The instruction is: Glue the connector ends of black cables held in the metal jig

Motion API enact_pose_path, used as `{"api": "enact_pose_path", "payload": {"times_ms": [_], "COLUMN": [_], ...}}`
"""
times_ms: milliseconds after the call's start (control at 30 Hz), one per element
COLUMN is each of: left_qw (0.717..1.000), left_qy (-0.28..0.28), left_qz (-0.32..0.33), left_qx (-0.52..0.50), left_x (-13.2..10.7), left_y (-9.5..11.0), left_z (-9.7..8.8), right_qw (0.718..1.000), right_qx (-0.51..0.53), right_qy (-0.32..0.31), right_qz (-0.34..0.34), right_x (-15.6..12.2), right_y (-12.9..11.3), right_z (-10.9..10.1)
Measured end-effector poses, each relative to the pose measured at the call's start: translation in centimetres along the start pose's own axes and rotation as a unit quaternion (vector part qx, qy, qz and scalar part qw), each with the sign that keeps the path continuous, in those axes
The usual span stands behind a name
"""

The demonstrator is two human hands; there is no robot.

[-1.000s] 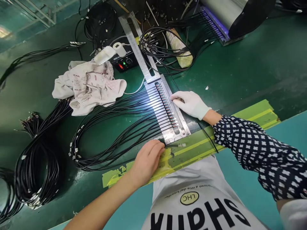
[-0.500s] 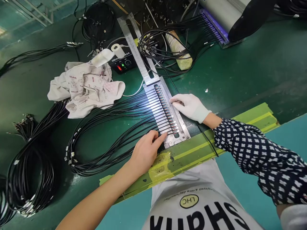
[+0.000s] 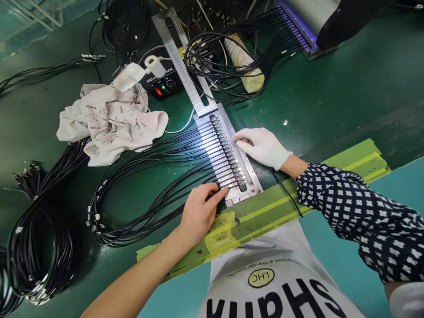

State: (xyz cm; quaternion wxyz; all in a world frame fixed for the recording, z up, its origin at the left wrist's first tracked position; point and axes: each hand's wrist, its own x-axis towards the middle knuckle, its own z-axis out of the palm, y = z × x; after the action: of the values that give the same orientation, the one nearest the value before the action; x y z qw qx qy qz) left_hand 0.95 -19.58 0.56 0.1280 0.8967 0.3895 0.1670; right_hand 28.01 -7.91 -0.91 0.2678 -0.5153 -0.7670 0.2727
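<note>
A flat metal fixture (image 3: 247, 170) lies near the table edge, with a row of black cables (image 3: 185, 143) laid side by side across it. Their small stripped ends line up in its slot. At the fixture's lower left corner, my bare left hand (image 3: 203, 207) has thumb and forefinger closed around the lowest cable, near its end; the other fingers are curled. On the opposite side, my right hand (image 3: 263, 145), in a white glove, pinches the fixture's right edge strip with thumb and forefinger. The gloved fingertips partly cover that edge.
A slotted metal arm (image 3: 182, 62) extends beyond the fixture. Behind it stand a black control box (image 3: 165, 84) and a lamp (image 3: 130, 77). A printed cloth (image 3: 115, 123) and cable bundles (image 3: 39, 247) lie left. Coiled cables (image 3: 215, 62) and a wrapped block (image 3: 247, 66) lie behind.
The view has shifted slightly, so the background sits a little further left and higher. Both hands keep nearly the same places at the fixture; the left fingertips have slid slightly down and left.
</note>
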Motion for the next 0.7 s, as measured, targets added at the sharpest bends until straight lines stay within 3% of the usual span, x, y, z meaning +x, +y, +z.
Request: {"api": "enact_pose_path", "payload": {"times_ms": [100,200,433,533,700], "left_qw": [0.996,0.994,0.989,0.984,0.973], "left_qy": [0.02,0.007,-0.021,0.002,0.063], "left_qz": [0.017,0.034,0.089,0.117,0.153], "left_qx": [0.087,0.108,0.115,0.135,0.163], "left_x": [-0.8,-0.7,3.3,4.0,2.5], "left_y": [0.1,0.4,2.0,2.5,2.9], "left_z": [0.2,-0.1,0.2,0.7,0.4], "right_qw": [1.0,0.999,0.99,0.986,0.982], "right_qx": [-0.004,-0.024,-0.131,-0.167,-0.188], "right_qy": [-0.005,-0.017,0.002,0.004,-0.017], "right_qz": [0.006,0.028,0.042,0.03,-0.017], "right_x": [0.1,0.1,0.4,0.7,-0.2], "right_y": [0.1,-0.1,-2.1,-2.8,-3.9], "right_z": [0.0,-0.1,0.6,0.7,1.0]}}
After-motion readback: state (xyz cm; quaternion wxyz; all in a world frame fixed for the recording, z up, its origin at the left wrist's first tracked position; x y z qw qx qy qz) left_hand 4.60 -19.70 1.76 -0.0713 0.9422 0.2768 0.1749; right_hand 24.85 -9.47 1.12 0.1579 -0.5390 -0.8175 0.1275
